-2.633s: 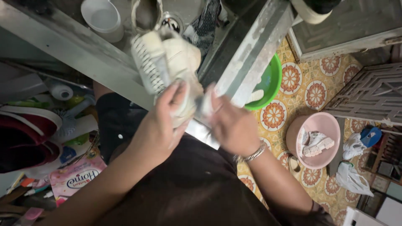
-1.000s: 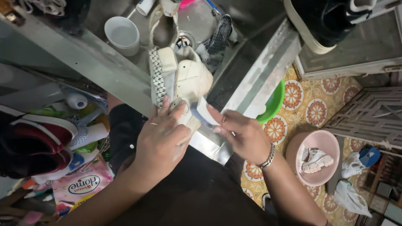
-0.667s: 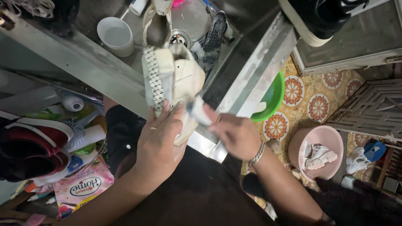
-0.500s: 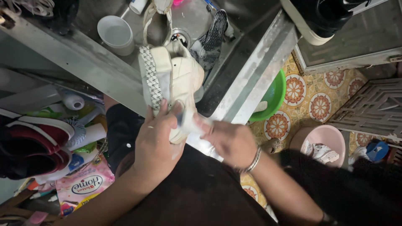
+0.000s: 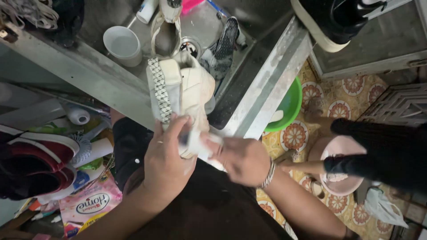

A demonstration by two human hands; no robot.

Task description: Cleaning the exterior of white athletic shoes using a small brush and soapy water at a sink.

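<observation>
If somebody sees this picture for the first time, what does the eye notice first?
A cream shoe held in the centre over a metal sink: the left hand grips it, and the right hand presses something small and pale against it. At right, another person's dark sleeve reaches toward a pink basin.

Steel sink (image 5: 267, 80) holds white cup (image 5: 122, 44); tiled floor (image 5: 329, 106) bears green basin (image 5: 289, 106).

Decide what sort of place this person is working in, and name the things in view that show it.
Probably a small shoe-cleaning workspace, perhaps in a home. The left hand holds a cream shoe over a steel sink, more shoes sit in a pink basin on the patterned tile floor, and a red sneaker waits nearby.
</observation>
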